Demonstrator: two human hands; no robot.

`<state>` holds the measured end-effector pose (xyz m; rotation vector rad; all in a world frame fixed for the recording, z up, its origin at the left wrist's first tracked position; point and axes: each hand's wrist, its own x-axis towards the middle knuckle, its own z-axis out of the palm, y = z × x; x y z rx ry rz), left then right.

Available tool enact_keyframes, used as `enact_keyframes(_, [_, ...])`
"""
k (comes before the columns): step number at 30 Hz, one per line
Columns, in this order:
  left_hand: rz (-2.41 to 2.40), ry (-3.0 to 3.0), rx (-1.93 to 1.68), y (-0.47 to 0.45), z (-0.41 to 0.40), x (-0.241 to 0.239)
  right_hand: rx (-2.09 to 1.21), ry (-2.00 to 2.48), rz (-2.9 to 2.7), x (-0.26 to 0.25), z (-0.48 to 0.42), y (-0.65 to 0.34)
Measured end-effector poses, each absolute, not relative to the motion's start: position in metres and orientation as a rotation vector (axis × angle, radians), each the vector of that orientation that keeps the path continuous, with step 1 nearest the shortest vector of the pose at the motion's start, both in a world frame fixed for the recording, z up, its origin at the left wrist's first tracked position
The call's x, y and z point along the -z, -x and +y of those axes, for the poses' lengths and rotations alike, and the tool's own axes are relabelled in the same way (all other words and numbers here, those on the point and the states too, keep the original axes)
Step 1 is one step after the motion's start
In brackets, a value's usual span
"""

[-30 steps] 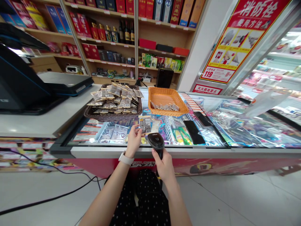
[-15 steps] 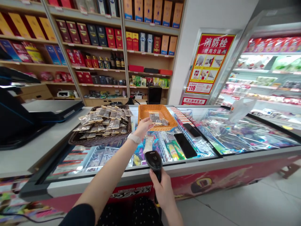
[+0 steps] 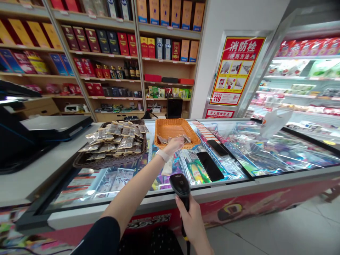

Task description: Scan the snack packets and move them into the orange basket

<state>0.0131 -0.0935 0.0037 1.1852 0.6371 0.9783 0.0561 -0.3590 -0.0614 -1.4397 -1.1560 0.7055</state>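
My right hand [image 3: 190,212] grips a black handheld barcode scanner [image 3: 180,186] by its handle, its head tilted up towards the freezer. My left hand [image 3: 175,144], with a light band on the wrist, reaches over the front rim of an orange woven basket [image 3: 172,124]. Its fingers are at a few small clear packets [image 3: 187,139] on the basket floor; whether they pinch one is hidden. Left of it, a dark brown woven basket [image 3: 106,162] is heaped with similar packets [image 3: 117,129] with dark contents.
Both baskets rest on the glass top of a chest freezer [image 3: 127,205]. Two black phones [image 3: 210,165] lie right of the orange basket. A clear plastic bag [image 3: 275,122] is farther right. A counter with a scale [image 3: 57,125] stands at left; shelves of boxes rise behind.
My left hand has moved right and lower, to the basket's front rim. The packet seen flat by its fingertips no longer shows there. The scanner has shifted slightly right and down.
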Motion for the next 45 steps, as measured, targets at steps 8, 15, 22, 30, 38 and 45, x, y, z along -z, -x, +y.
enact_keyframes(8, [1.081, -1.639, -1.324, 0.135, -0.157, -0.029, -0.756, 1.358, -1.232, 0.055, -0.357, -0.038])
enact_keyframes(15, [2.408, -1.640, -1.386, 0.285, -0.174, -0.059, -0.862, 1.278, -1.314, 0.049, -0.359, -0.017])
enact_keyframes(22, [2.566, -1.625, -0.825, 0.301, -0.164, -0.060, -0.868, 1.267, -1.340, 0.038, -0.364, -0.007])
enact_keyframes(30, [2.545, -1.674, -0.874, 0.297, -0.179, -0.062, -0.863, 1.315, -1.341, 0.035, -0.369, -0.012])
enact_keyframes(38, [2.541, -1.872, -0.644, 0.300, -0.206, -0.058, -0.875, 1.312, -1.348, 0.037, -0.368, -0.011])
enact_keyframes(45, [2.441, -1.793, -1.142, 0.276, -0.236, -0.053, -0.902, 1.300, -1.339, 0.033, -0.370, -0.012])
